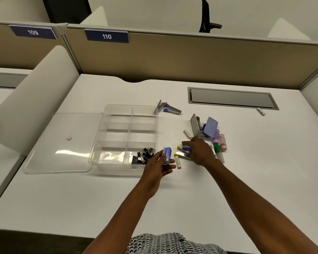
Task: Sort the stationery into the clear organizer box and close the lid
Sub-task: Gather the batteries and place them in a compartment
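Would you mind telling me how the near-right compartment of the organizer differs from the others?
The near-right compartment holds a heap of black binder clips; the other compartments hold nothing. It lies closest to the left hand, while the others sit farther off, toward the lid. All share the same clear walls and open top.

Clear plastic on a matt desk

The glossy, transparent plastic organizer box (pixel 125 136) and lid (pixel 62 143) catch reflections; the white desktop (pixel 81 198) looks smooth, matt.
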`<state>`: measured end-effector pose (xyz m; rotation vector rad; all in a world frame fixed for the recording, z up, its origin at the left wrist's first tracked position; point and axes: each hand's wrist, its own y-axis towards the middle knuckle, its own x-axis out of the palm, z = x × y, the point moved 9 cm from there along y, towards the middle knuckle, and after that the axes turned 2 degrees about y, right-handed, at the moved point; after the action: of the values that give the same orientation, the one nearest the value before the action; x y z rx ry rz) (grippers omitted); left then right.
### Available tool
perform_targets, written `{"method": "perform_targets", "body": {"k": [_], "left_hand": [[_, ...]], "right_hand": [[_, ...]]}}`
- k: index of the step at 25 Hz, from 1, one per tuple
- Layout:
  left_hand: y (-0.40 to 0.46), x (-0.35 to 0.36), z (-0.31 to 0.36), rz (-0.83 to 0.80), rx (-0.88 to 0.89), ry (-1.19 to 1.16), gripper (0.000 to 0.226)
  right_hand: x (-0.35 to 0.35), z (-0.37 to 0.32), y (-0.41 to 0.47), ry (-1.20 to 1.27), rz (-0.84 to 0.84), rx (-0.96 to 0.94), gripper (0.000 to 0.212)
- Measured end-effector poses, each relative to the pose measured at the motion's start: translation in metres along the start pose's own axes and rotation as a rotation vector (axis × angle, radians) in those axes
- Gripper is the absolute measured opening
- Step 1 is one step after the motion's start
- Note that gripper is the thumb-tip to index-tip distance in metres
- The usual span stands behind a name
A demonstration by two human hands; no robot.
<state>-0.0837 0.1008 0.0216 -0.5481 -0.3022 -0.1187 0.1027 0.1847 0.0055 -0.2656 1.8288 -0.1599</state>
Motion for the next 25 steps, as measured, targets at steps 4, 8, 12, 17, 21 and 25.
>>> {"method": "perform_targets", "body": {"k": [4,8,12,17,21,25], "left_hand": [[0.001,-0.001,-0.003,0.007,-0.011,-0.012,0.032],[0.0,0.005,-0.003,-0.009,0.005,-0.005,0.027],[0.004,0.011,-0.004,0.015,0.037,0.023,0.024],[0.009,0.018,-0.011,0.063,0.034,0.062,0.025],[0.011,0.022,-0.017,0.053,0.02,0.113,0.028],[0.011,0.025,-0.019,0.03,0.026,0.105,0.026]], "right_hand": [[0.003,0.005,0.001,0.048,-0.001,0.053,0.056],[-0.012,0.011,-0.017,0.419,0.241,0.204,0.051],[-0.002,0.004,-0.053,1.022,0.306,0.262,0.032],[0.01,-0.018,-0.084,1.237,0.248,0.205,0.03],[0.011,-0.018,-0.094,1.169,0.306,0.221,0.026],[0.009,-0.02,-0.099,1.062,0.345,0.218,0.027]]}}
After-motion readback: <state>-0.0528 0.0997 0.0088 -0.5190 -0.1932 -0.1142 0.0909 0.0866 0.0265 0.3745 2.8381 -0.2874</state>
